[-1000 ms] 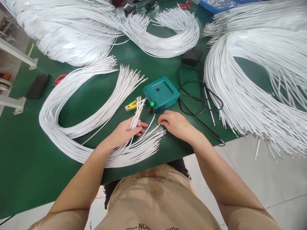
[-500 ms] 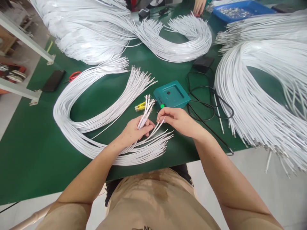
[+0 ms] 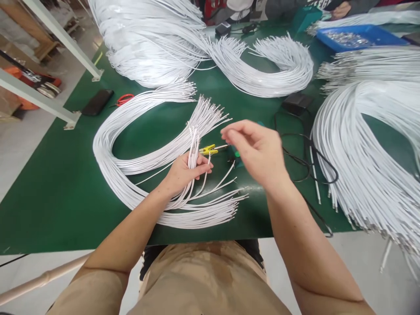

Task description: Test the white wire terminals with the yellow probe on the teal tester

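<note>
My left hand [image 3: 187,174] is closed around a small bunch of white wires [image 3: 193,146], their tips pointing up and away from me. One more wire stands up at its fingertips, and a few loose ones fan out to the right. My right hand [image 3: 257,151] is raised over the table with thumb and fingertips drawn together; whatever it pinches, if anything, is too small to make out. A yellow-handled tool [image 3: 208,150] lies just beyond my left fingers. The teal device [image 3: 238,158] is mostly hidden behind my right hand. A curved bundle of white wires [image 3: 108,144] lies around my left hand.
More white wire bundles lie at the back [image 3: 262,81] and right [image 3: 344,175]. A blue tray [image 3: 387,37] holds small metal parts. A black cable [image 3: 303,162] loops by a black adapter [image 3: 297,103]. Red-handled scissors [image 3: 124,99] and a dark phone-like object [image 3: 97,103] are at left.
My right hand has let go of the wire ends and risen up and to the right, now covering the teal device. The view has shifted. My left hand keeps its bunch.
</note>
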Demonstrator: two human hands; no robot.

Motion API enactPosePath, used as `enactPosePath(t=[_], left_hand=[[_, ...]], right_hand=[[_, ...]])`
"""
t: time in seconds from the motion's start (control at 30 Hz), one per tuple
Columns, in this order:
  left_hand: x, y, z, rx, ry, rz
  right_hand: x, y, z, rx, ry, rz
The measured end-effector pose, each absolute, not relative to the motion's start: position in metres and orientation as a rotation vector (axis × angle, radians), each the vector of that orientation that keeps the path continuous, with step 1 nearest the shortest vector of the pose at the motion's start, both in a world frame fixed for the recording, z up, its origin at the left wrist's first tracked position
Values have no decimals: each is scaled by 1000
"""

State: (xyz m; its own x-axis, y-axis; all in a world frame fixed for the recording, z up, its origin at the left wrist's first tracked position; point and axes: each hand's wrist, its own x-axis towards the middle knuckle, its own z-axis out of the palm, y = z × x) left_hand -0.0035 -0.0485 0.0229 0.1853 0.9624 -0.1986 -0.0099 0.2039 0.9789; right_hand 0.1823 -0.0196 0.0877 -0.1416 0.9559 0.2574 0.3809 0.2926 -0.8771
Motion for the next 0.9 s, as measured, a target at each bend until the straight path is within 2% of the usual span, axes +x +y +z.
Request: enactPosePath(t=[0.27,0.9], left_hand=[[-20,-36,20,1106,1233,1060],[-26,-29,15,1152,1152,1050]], right_hand=[[151,18,49,-1178,-1877,1108],[137,7,19,-1108,-1697,972]])
